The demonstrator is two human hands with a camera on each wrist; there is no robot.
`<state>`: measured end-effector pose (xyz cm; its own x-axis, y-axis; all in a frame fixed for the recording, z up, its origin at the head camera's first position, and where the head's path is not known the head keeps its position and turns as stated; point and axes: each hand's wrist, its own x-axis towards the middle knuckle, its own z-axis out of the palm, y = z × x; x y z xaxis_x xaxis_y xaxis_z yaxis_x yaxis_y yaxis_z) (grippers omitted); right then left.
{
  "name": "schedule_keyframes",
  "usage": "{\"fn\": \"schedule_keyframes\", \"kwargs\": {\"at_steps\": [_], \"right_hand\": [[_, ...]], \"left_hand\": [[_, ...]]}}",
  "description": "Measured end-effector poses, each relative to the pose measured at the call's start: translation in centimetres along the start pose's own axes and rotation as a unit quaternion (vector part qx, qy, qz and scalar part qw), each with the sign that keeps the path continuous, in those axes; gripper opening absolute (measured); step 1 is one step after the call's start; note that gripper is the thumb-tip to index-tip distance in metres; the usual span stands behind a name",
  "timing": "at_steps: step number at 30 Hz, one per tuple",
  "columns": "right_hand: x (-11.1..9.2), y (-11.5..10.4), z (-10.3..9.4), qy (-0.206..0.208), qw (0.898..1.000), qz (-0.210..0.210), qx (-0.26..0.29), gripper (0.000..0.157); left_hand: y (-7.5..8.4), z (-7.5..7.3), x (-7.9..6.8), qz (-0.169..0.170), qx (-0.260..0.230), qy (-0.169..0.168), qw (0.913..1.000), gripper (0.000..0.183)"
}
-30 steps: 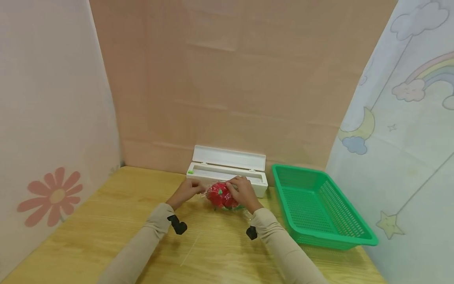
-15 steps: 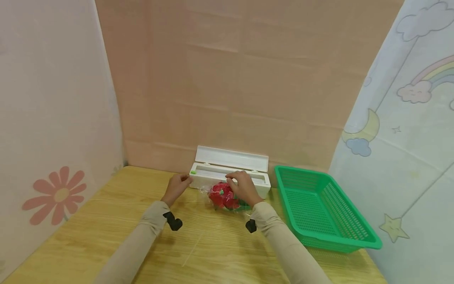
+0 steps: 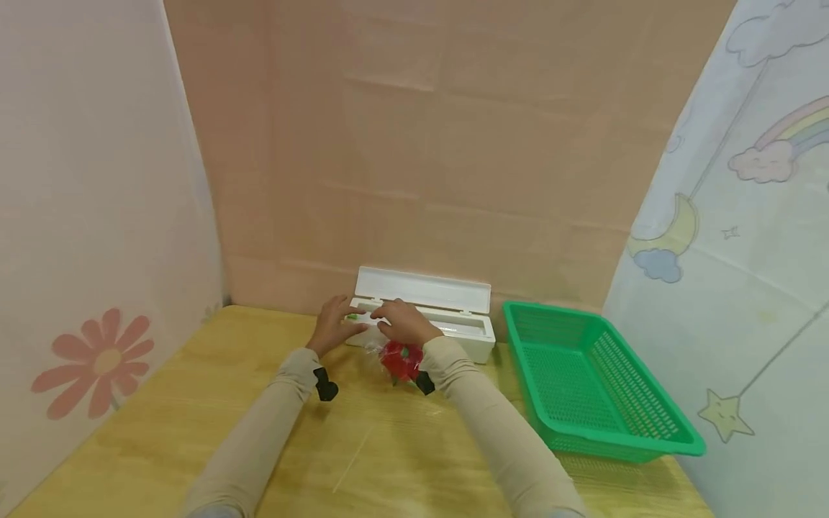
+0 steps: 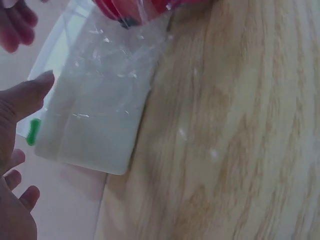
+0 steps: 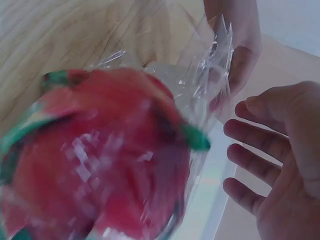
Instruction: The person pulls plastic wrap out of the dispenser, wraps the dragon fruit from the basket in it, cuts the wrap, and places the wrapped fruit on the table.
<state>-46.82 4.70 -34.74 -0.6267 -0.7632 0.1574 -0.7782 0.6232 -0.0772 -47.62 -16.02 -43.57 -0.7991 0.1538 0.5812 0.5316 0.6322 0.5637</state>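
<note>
A red dragon fruit (image 3: 400, 360) with green scale tips lies on the table under crinkled clear cling film (image 5: 217, 52). Behind it stands a long white cling film dispenser (image 3: 478, 349), its lid (image 3: 424, 289) raised. My left hand (image 3: 332, 329) is at the dispenser's left end, thumb and fingers spread near a small green tab (image 4: 33, 131). Over the dispenser, just behind the fruit, my right hand (image 3: 406, 324) reaches left with loosely bent fingers and holds nothing. Film spreads over the dispenser's front in the left wrist view. Part of the fruit is hidden by the right sleeve.
To the right stands a green plastic basket (image 3: 622, 437) with perforated sides. A thin pale strip (image 3: 352, 460) lies on the wooden table (image 3: 194, 410) in front. Cloth backdrops (image 3: 414, 144) rise behind the table and on both sides.
My right hand has left the fruit and moved left over the dispenser. My left hand has gone from the film's edge to the dispenser's left end, its fingers now spread.
</note>
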Motion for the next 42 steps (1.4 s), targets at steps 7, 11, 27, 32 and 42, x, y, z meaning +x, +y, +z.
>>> {"fn": "schedule_keyframes", "kwargs": {"at_steps": [7,11,27,32,42], "right_hand": [[2.3,-1.6,1.0,-0.059,0.994,-0.005,-0.096,0.042],[3.3,-1.9,1.2,-0.092,0.989,0.019,-0.111,0.047],[4.2,-1.7,2.9,-0.132,0.984,0.073,-0.094,0.064],[4.4,-0.9,3.6,-0.133,0.982,0.081,-0.104,0.065],[3.8,-0.6,2.7,-0.121,0.984,0.112,-0.073,0.064]], "left_hand": [[-1.6,0.6,-0.5,0.001,-0.038,0.006,0.9993,0.033],[-2.0,0.3,0.0,0.005,-0.053,0.001,0.9986,0.039],[-4.1,-0.7,0.6,-0.102,-0.11,-0.092,0.9844,0.056],[-4.2,-0.8,0.9,-0.091,-0.114,-0.11,0.9832,0.049],[-4.1,-0.8,0.8,-0.114,-0.101,-0.123,0.9807,0.051]]}}
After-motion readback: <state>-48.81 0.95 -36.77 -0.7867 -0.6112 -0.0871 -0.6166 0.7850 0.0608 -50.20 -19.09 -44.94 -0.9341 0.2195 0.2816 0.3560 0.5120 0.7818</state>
